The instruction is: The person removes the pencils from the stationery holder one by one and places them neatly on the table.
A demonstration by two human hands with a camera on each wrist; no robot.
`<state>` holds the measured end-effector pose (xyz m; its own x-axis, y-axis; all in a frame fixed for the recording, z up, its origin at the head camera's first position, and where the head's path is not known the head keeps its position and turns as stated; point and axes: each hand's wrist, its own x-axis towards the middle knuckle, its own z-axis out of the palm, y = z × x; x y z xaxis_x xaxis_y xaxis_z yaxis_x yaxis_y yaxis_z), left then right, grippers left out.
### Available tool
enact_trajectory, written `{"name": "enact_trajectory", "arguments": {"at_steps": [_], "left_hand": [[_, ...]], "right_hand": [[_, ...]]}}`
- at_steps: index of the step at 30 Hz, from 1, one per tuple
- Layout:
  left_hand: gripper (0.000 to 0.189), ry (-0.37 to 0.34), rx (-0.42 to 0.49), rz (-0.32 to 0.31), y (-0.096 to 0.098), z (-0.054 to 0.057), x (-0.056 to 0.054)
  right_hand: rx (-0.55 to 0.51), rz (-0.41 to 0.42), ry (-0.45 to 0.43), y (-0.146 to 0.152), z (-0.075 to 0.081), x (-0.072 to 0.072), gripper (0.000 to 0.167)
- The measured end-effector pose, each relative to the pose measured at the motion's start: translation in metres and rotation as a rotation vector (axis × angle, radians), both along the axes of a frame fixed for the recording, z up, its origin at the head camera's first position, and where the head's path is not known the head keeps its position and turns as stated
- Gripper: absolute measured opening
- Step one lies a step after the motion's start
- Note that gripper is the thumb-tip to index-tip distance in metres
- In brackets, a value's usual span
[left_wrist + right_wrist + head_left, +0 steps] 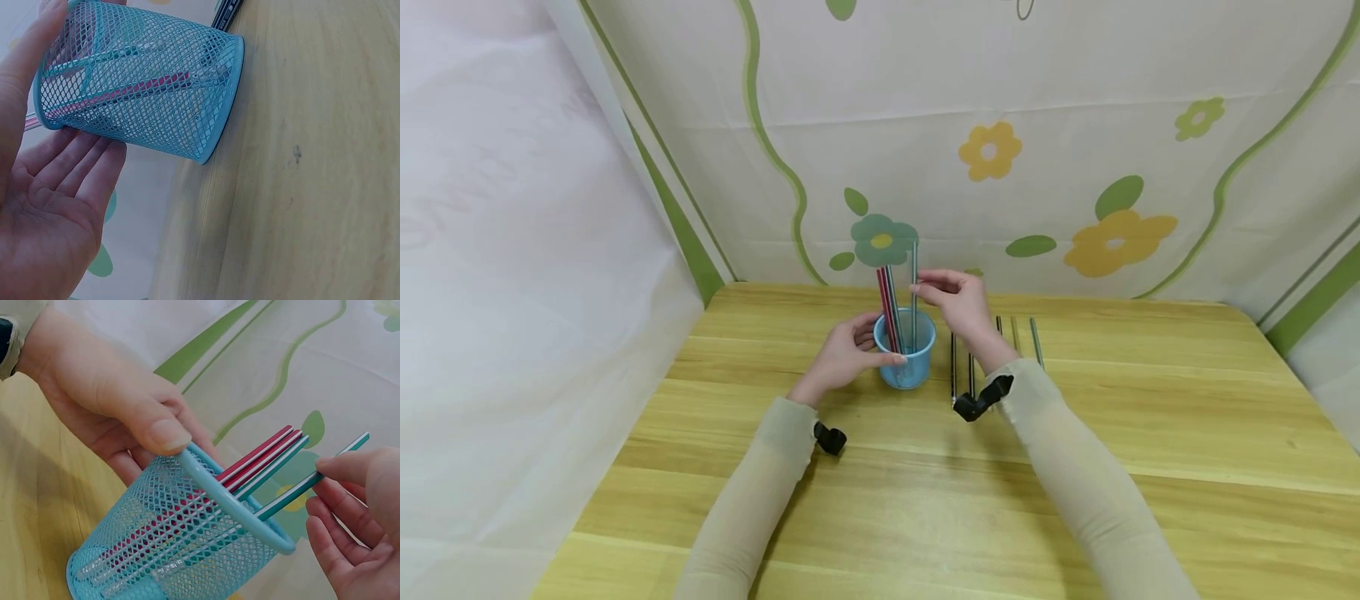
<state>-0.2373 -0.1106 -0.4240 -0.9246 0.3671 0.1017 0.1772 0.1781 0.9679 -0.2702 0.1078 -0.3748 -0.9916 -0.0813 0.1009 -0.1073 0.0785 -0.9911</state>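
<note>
A light blue mesh pencil cup [916, 372] stands upright on the wooden table. My left hand [842, 357] grips it from the left, thumb on the rim [206, 478] and fingers about the far side. Between thumb and fingertips, my right hand [958, 304] pinches a green-and-white striped pencil [294, 494]. That pencil's lower part is inside the cup, its upper end sticking out above the fingers. Two red striped pencils [259, 455] and another green one [275, 464] lean together against the cup's left side. Silvery ends show through the mesh near the bottom.
Right of the cup lie several pencils: black ones [953, 367], a gold-toned one [1016, 333] and a green one [1036, 342], partly hidden by the right wrist. Behind the table [880, 517] hangs a white curtain [925, 67] with printed flowers.
</note>
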Motion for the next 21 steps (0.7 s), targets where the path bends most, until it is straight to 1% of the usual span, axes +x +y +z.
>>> {"name": "enact_trajectory", "arguments": {"at_steps": [2,7,9,12,16,21], "left_hand": [[0.078,-0.006,-0.002,-0.003,0.0,0.002,0.002],[0.076,-0.018,0.006,-0.01,0.001,0.02,0.013],[0.075,-0.016,0.012,-0.012,0.001,0.026,0.017],[0.075,-0.014,0.015,-0.012,0.001,0.027,0.018],[0.076,-0.022,0.012,-0.009,0.001,0.027,0.018],[0.077,-0.024,-0.001,-0.007,0.001,0.011,0.006]], "right_hand": [[-0.023,0.001,0.005,0.001,0.001,0.0,0.035],[-0.06,-0.004,0.007,0.002,0.004,0.002,0.036],[-0.078,-0.01,0.004,0.003,0.006,0.003,0.036],[-0.119,-0.016,0.007,0.005,0.009,0.004,0.036],[-0.171,-0.025,0.036,0.01,0.011,0.004,0.035],[-0.257,-0.032,0.065,0.019,0.014,0.007,0.033]]}}
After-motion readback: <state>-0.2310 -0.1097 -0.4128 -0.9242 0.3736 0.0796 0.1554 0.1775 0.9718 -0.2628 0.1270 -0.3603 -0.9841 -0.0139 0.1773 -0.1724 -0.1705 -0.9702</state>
